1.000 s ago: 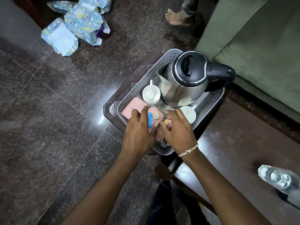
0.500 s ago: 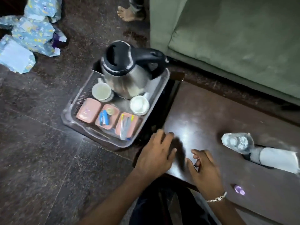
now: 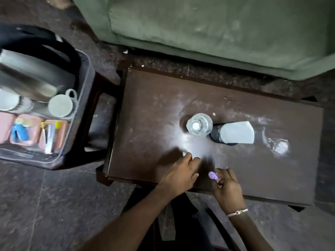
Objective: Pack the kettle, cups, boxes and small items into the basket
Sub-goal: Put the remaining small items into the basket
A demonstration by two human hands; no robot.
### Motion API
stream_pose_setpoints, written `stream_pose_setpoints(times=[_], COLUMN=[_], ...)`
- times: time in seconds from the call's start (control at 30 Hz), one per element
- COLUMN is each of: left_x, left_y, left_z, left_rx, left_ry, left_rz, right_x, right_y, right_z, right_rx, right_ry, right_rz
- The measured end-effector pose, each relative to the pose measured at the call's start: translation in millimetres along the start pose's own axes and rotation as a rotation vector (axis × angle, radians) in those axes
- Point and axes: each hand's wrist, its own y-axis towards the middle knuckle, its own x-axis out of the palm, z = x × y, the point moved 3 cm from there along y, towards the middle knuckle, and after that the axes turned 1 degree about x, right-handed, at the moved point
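Task judged nearly complete. The basket (image 3: 85,98), well to the left of both hands, already held the kettle (image 3: 30,73), two cups (image 3: 60,105), and three pink boxes (image 3: 25,129) with small items (image 3: 48,135) standing in them; that side of the frame was motion-blurred.

Left to do, as far as could be seen: a small purple item (image 3: 213,175) at the near edge of the table (image 3: 235,176), lying between the hands. A bottle (image 3: 199,124) and a dark can with a pale label (image 3: 233,132) stood touching each other beyond the hands; whether they belong in the basket could not be told.

Left hand (image 3: 181,173) lay flat on the table, fingers spread, holding nothing. Right hand (image 3: 227,188) was loosely curled with its fingertips at the purple item; no closed grip was visible, and contact could not be confirmed.

Versus half a second before: the view had swung right, pushing the basket to the left edge. Both hands had advanced further over the table. The right hand, then short of the purple item, had reached it. Basket contents appeared unchanged.
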Motion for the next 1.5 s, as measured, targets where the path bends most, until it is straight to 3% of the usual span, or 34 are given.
stream_pose_setpoints(times=[0.3, 0.67, 0.83, 1.07, 1.5], left_x=[74, 78, 16, -84, -238], left_y=[42, 33, 3, -51, -176], left_z=[27, 24, 14, -14, -159], left_rx=[0.062, 0.057, 0.063, -0.068, -0.309], left_ry=[0.048, -0.058, -0.06, -0.198, -0.069], left_rz=[-0.164, -0.011, 0.176, 0.476, 0.892], right_x=[26, 18, -2, -15, 46], right_y=[24, 23, 27, 31, 33], right_z=[50, 42, -17, -133, -403], right_rx=[-0.046, -0.086, -0.224, -0.372, -0.784], right_ry=[-0.07, 0.036, 0.127, 0.208, 0.325], right_rz=[-0.154, -0.112, -0.088, -0.104, -0.246])
